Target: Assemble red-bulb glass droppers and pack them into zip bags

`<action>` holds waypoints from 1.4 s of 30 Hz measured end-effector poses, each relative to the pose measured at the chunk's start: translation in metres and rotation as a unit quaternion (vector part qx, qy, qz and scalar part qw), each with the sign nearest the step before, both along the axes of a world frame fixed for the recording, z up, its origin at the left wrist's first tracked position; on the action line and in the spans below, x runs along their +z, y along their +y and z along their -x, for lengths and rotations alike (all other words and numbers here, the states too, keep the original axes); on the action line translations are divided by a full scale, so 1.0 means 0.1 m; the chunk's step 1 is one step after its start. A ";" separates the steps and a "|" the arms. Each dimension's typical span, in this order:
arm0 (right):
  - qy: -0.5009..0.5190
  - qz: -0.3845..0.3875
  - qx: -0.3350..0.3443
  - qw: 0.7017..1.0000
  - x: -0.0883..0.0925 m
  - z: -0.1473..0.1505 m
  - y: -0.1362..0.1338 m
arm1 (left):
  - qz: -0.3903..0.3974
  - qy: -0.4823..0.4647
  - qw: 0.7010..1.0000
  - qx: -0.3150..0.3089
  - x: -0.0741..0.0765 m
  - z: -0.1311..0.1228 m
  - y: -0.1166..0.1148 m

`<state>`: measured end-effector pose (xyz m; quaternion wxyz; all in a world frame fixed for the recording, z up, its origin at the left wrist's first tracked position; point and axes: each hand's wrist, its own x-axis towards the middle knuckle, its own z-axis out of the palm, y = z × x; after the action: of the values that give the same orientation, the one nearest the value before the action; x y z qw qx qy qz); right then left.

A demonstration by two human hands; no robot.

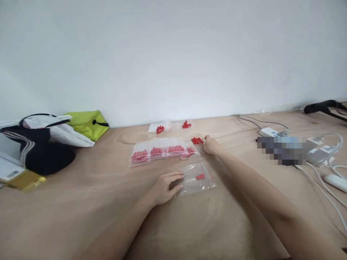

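Note:
My left hand [166,186] holds the left end of a clear zip bag [204,184], thumb and fingers bent at its edge. Inside that bag lies one dropper with a red bulb [200,176], its clear tube pointing toward my left hand. Farther out, my right hand [211,145] has its fingers curled, right beside a few loose red-bulbed droppers [195,141]. Whether a dropper is between those fingers is hidden. Left of them, overlapping zip bags of droppers [158,151] form a row, several red bulbs showing through the plastic.
Two small groups of red bulbs [160,129] lie on bags near the wall. At left are a black cap [50,155], a white bag [69,134] and a lime-green bag [85,124]. A power strip [268,132] and white cables [322,182] occupy the right.

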<state>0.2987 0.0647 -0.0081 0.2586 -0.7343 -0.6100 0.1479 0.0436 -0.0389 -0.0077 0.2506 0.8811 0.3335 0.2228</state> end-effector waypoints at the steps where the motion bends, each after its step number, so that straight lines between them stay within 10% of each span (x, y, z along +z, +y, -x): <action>1: -0.004 -0.004 -0.003 1.000 0.01 -0.01 -0.01 | 0.000 0.000 1.000 0.002 0.00 0.00 0.00; 12: 0.379 -0.168 0.019 0.910 -0.17 -0.23 -0.87 | 0.006 0.011 1.000 0.012 0.00 -0.02 0.01; 30: 0.405 -0.171 0.018 0.898 -0.26 -0.09 -0.96 | 0.015 0.017 0.999 0.023 0.02 -0.03 -0.01; 42: 0.553 -0.106 0.018 0.826 -0.13 0.10 -1.08 | 0.014 0.032 0.999 0.032 0.02 -0.02 0.00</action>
<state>0.2890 -0.0428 -0.0213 0.6258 -0.4866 -0.3900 0.4684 0.0458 -0.0389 -0.0061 0.2453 0.8728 0.3729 0.1978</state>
